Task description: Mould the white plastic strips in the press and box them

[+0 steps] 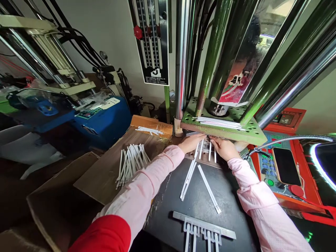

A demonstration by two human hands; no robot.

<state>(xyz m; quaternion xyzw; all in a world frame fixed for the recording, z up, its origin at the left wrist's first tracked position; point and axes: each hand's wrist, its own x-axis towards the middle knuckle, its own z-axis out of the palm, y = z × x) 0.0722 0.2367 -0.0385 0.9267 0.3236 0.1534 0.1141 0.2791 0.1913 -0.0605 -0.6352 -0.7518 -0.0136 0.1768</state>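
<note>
Both hands reach under the green press plate (252, 131), at its front edge. My left hand (193, 142) is at the left of several white strips (210, 151) that stick out toward me; its fingertips are hidden beneath the plate. My right hand (224, 148) is at the right side of the same strips, fingers bent inward, their tips partly hidden. What either hand holds cannot be made out. Nearer me on the black surface lie more loose white strips (208, 187) and a metal bar fixture (204, 224) with strips in its slots.
A pile of white strips (132, 162) lies on a cardboard sheet (97, 176) at the left. More strips (220, 123) rest on top of the press plate. At the right are an orange control box (309, 206) and a phone (286, 166). Steel columns rise behind the hands.
</note>
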